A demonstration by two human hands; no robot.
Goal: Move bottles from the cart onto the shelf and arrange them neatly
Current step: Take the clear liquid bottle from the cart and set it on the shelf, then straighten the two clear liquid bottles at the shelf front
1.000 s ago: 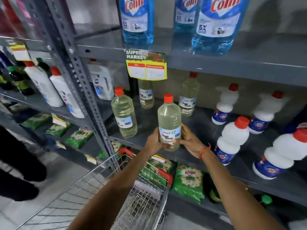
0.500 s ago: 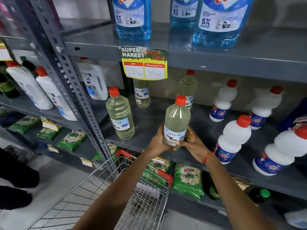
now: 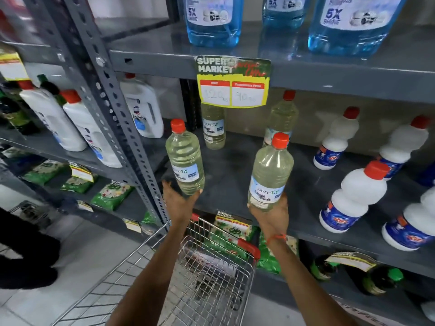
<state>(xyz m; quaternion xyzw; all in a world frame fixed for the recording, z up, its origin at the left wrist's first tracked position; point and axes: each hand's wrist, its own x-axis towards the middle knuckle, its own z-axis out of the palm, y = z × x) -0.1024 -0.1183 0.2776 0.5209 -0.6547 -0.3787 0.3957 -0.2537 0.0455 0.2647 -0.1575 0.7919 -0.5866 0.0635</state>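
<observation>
place: supermarket | signs: price tag point(image 3: 232, 81), stocked shelf point(image 3: 235, 180), cart point(image 3: 211, 274)

We see big blue cleaner jugs point(image 3: 213, 22) on the top level above a yellow price tag point(image 3: 232, 84). White bottles with red caps point(image 3: 355, 196) stand at right. White jugs point(image 3: 143, 109) sit past the grey upright point(image 3: 103, 95), and green packets point(image 3: 111, 195) lie lower down.

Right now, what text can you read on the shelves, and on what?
"SUPER MARKET": shelf-edge price tag.
"120", "90": faint, handwritten on that tag; its red headings are blurred.
"5X SHINE": blue bottles on the top shelf.
"pureT.Y", "Liquid Bleach": clear bottle in the right hand.
"Rin", uncertain: white bottles.
Lower tags: unreadable.
</observation>
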